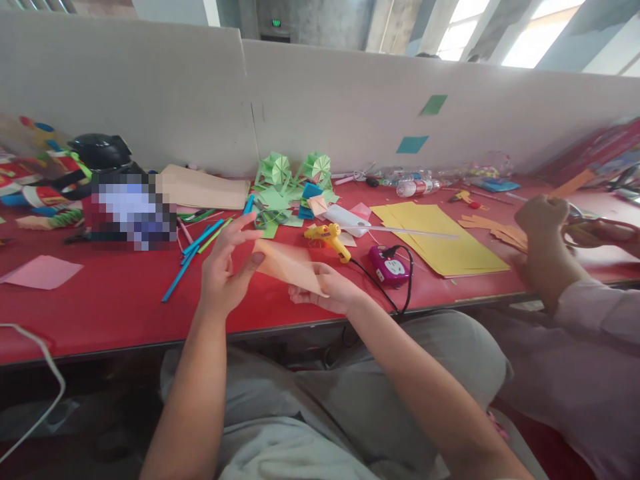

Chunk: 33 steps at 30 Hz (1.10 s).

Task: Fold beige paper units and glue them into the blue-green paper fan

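Observation:
A pale orange sheet of paper [287, 265], smeared by motion, is held up over the near edge of the red table. My right hand [327, 288] grips its right end, thumb on top and fingers underneath. At the paper's left end is my left hand [227, 267], its fingers stretched apart and its thumb by the sheet's corner; whether the thumb touches it is unclear. Just beyond the paper lies a yellow glue gun [330, 240], its black cord running to a purple power socket [390, 265].
Green folded-paper shapes [275, 170] stand at the back. Yellow sheets [440, 240] lie to the right, blue paper sticks [187, 263] and a pink sheet [43, 272] to the left. At the far right, a co-worker's hands [543, 223] hold scissors [580, 227] and orange paper.

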Motion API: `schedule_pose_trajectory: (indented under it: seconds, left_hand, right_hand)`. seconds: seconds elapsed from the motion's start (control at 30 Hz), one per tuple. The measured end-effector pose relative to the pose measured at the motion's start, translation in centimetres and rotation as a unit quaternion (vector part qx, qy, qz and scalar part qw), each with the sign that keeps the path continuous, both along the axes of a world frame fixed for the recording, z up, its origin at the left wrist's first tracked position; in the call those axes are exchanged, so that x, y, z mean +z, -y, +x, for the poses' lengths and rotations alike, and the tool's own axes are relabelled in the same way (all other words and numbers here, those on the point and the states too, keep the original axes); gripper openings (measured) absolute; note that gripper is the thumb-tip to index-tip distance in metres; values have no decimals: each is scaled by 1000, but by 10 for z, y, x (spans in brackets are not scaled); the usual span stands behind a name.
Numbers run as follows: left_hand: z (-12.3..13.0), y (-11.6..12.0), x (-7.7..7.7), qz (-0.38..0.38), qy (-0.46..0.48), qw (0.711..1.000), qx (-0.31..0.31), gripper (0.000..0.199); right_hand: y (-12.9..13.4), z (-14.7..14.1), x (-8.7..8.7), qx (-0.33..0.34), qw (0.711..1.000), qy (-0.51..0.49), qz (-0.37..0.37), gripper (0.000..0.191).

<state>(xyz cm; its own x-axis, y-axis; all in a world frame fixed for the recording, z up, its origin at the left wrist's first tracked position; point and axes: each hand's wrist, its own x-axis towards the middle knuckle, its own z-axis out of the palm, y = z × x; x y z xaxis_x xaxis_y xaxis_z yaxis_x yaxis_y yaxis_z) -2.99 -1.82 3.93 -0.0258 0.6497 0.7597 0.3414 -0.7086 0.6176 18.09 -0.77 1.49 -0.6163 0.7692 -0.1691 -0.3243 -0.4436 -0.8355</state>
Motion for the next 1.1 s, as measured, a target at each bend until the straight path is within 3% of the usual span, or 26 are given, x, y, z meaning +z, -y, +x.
schedule_pose_trajectory:
  seconds: [0.07, 0.2, 0.3, 0.37, 0.47, 0.57, 0.7, 0.77, 0.83, 1.1]
  left_hand:
    - [0, 0, 0, -14, -5, 1000, -5, 36]
    - [-2, 2, -1, -83, -42, 996, -17, 25]
    - [-1, 6, 4, -99, -59, 992, 55, 25]
    - [-2, 10, 9, -79, -82, 989, 97, 23]
    - [-3, 15, 17, -108, -137, 980, 94, 20]
    - [-4, 16, 18, -199, -197, 958, 69, 19]
    - [-3, 11, 10, -276, -242, 928, 57, 19]
    - [-2, 8, 5, -304, -260, 916, 43, 20]
    - [0, 6, 2, -321, -269, 908, 23, 21]
    - [30, -1, -2, -271, -166, 947, -46, 22]
  right_hand:
    - [1, 1, 1, 31, 999, -14, 3, 42]
    - [3, 1, -3, 64, 998, -10, 3, 35]
    - [1, 2, -6, 81, 994, 41, 59, 39]
    - [-5, 6, -4, 8, 994, 57, 90, 42]
    - [-16, 18, 8, -148, 983, 33, 99, 36]
    - [-23, 32, 26, -112, 985, 42, 126, 53]
    - [-22, 38, 34, -122, 935, 183, 278, 40]
    - [-21, 34, 29, -128, 907, 248, 315, 36]
    - [-21, 29, 23, -132, 897, 274, 320, 36]
    - [-20, 13, 9, -146, 858, 292, 397, 30]
